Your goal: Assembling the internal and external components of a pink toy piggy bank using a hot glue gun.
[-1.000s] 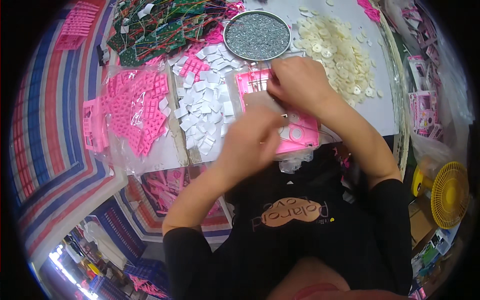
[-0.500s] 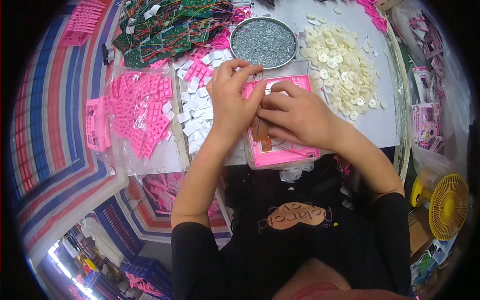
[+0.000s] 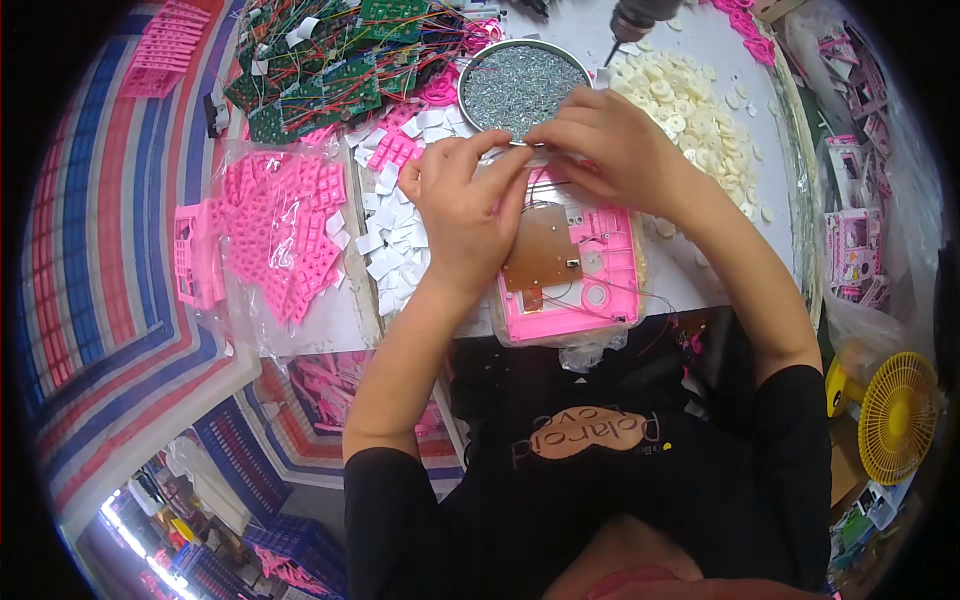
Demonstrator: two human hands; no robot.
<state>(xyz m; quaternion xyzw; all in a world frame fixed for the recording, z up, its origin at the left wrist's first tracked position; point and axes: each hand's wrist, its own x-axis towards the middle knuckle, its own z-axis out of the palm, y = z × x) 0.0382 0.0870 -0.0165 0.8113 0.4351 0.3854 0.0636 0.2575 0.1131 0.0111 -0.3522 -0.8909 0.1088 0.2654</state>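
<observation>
A shallow pink plastic case (image 3: 622,262) lies in front of me on a bag-covered support. Inside it sits a brown circuit board (image 3: 541,245), with thin dark wires trailing past the case's right edge. My left hand (image 3: 468,205) bends over the case's upper left corner, thumb and forefinger pinched together. Coming from the right, my right hand (image 3: 622,145) has its fingertips closed against the left ones. Between them, at the case's far edge, shows a small silvery piece that is mostly hidden, so I cannot name it.
Just beyond my hands stands a round dish (image 3: 461,92) of small screws (image 3: 520,88). A power screwdriver (image 3: 640,14) hangs above cream discs (image 3: 685,105). Leftward lie white squares (image 3: 396,238), pink keypads (image 3: 280,215) and wired green circuit boards (image 3: 330,75).
My right hand has moved up and away from the case's middle, uncovering the brown board. My fingertips now meet at the far edge. The power screwdriver has come into view at the top.
</observation>
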